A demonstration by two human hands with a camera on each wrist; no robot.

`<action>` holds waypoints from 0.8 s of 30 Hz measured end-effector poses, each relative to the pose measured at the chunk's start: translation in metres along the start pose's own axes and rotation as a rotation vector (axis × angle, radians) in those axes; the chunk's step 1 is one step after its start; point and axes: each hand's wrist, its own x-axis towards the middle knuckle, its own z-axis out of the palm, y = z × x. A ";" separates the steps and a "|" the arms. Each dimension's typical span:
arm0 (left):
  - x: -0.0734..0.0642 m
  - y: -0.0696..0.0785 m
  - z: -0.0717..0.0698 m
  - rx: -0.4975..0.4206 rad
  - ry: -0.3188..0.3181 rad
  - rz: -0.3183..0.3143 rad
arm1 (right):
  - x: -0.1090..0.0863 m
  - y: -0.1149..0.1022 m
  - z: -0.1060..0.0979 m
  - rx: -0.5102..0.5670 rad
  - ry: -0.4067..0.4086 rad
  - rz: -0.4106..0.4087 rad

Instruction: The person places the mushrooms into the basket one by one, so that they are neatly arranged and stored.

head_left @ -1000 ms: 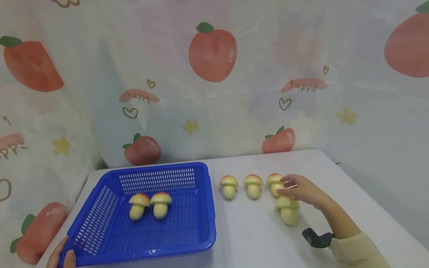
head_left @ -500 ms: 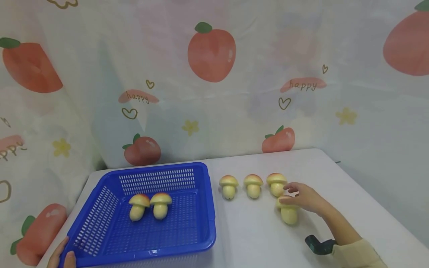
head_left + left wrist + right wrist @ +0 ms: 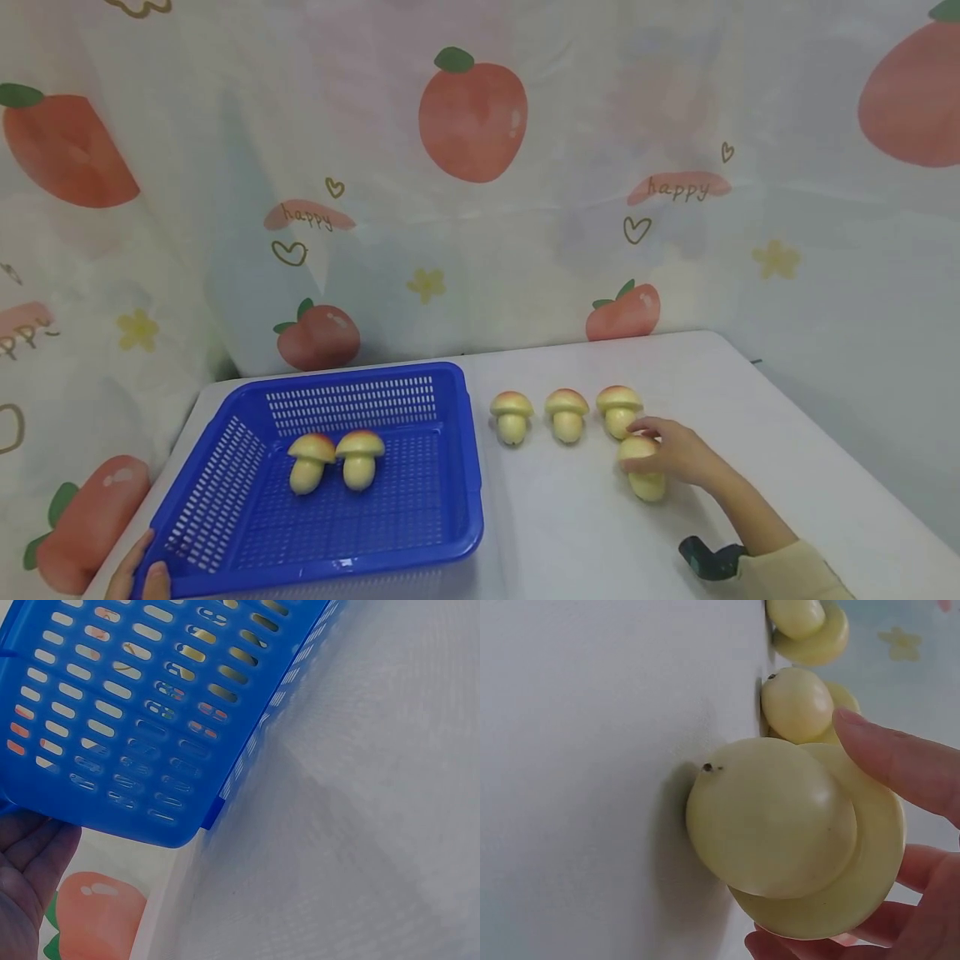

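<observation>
Nearest first: my left hand [image 3: 126, 575] grips the near-left corner of the blue basket [image 3: 315, 570], thumb over the rim, fingers outside; the frame edge cuts the rest off. From the left wrist, the basket wall hides most of the inside; pale yellow shapes behind the slots are hard to make out.

By my right sleeve [image 3: 791, 573] juts a dark piece [image 3: 708, 560], its far end under the cuff and its nature unclear.

Two mushrooms [image 3: 359, 472] lie side by side inside the basket, caps away from me.

On the white table [image 3: 570, 525], right of the basket, my right hand [image 3: 681, 452] grasps the nearest loose mushroom [image 3: 648, 487] by its cap, thumb on one side, fingers curled round the other. The hand covers part of the cap; I cannot tell whether the mushroom is lifted.

Just beyond, three more [image 3: 567, 418] stand in a row, the rightmost partly behind my fingertips.

Farthest back hangs a fruit-print cloth [image 3: 525, 250], "happy" lettered on it, some fruits cut off at the frame edge.
</observation>
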 end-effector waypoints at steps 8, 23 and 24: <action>0.004 -0.006 0.002 0.011 0.014 -0.013 | 0.004 0.004 0.007 -0.002 0.007 0.008; -0.004 0.011 -0.002 -0.028 0.018 0.010 | 0.003 0.006 0.014 0.087 0.019 0.051; -0.004 0.011 -0.002 -0.031 0.020 0.012 | 0.003 0.006 0.014 0.091 0.019 0.054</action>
